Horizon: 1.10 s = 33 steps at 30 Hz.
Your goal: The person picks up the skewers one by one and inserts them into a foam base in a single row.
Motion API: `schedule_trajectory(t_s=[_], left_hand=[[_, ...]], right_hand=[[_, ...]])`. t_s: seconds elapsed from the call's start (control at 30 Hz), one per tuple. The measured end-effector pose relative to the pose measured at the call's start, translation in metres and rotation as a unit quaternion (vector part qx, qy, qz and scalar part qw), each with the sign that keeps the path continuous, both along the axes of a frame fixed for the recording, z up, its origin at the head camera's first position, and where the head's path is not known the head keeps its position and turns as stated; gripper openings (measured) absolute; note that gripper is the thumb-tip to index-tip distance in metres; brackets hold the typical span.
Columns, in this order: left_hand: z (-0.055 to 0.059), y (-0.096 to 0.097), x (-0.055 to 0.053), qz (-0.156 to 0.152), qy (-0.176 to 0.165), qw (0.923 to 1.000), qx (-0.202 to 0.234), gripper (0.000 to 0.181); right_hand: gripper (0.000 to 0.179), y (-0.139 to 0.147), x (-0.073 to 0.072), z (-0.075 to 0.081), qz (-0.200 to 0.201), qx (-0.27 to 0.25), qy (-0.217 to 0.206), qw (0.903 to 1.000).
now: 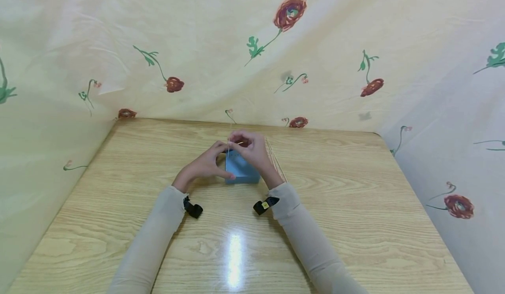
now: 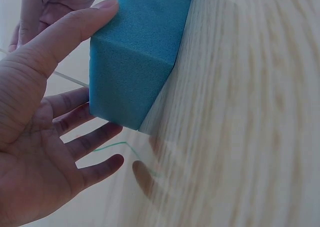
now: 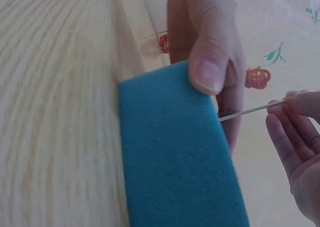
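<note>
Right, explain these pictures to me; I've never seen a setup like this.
No machine here: this is a person working bare-handed. The widest picture comes from a camera on the head, looking forward and down. The other two come from the small black cameras worn on the left and right wrists, so they look turned sideways. On the pale wood-grain table sits a blue foam-like block, with several thin straw-coloured sticks lying to its right. The left hand holds the block, thumb on its near side. The right hand pinches another thin pale stick, roughly upright, its lower end at the block; whether it goes in, I can't tell.
</note>
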State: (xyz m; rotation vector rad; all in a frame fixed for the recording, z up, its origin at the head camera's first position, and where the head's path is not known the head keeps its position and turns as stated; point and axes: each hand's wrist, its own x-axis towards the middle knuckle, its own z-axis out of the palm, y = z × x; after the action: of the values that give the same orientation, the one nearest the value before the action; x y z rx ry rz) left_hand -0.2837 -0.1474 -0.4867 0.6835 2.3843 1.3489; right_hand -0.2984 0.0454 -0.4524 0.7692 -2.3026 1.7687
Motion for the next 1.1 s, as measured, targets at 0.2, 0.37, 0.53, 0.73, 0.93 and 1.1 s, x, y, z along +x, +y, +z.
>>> schedule_trajectory(t_s=[0.2, 0.37, 0.53, 0.73, 0.93, 1.1], left_hand=[[-0.0012, -0.0005, -0.0007, -0.003, 0.002, 1.0, 0.001, 0.102], [-0.0014, -0.0008, -0.0006, -0.003, 0.003, 1.0, 0.002, 0.1], [-0.0026, -0.0004, -0.0009, -0.003, 0.005, 1.0, 0.005, 0.1], [-0.0039, -0.0004, -0.0023, -0.002, 0.007, 1.0, 0.004, 0.101], [-0.0022, -0.0007, -0.0025, -0.002, 0.003, 1.0, -0.002, 0.101], [-0.0013, -0.001, -0.0021, -0.004, 0.003, 1.0, 0.0, 0.101]], right_hand=[[0.014, 0.0017, -0.0025, -0.005, -0.006, -0.003, -0.01, 0.9999], [0.013, 0.0021, -0.0011, -0.0037, -0.004, 0.003, -0.016, 0.9999], [0.013, 0.0028, -0.0005, -0.0024, -0.004, 0.01, -0.022, 0.9997], [0.012, 0.0032, 0.0005, -0.0004, 0.0, 0.014, -0.027, 0.9995], [0.01, 0.0039, 0.0002, -0.0005, 0.004, 0.016, -0.018, 0.9997], [0.012, 0.0041, -0.0012, -0.0016, 0.007, 0.022, -0.013, 0.9997]])
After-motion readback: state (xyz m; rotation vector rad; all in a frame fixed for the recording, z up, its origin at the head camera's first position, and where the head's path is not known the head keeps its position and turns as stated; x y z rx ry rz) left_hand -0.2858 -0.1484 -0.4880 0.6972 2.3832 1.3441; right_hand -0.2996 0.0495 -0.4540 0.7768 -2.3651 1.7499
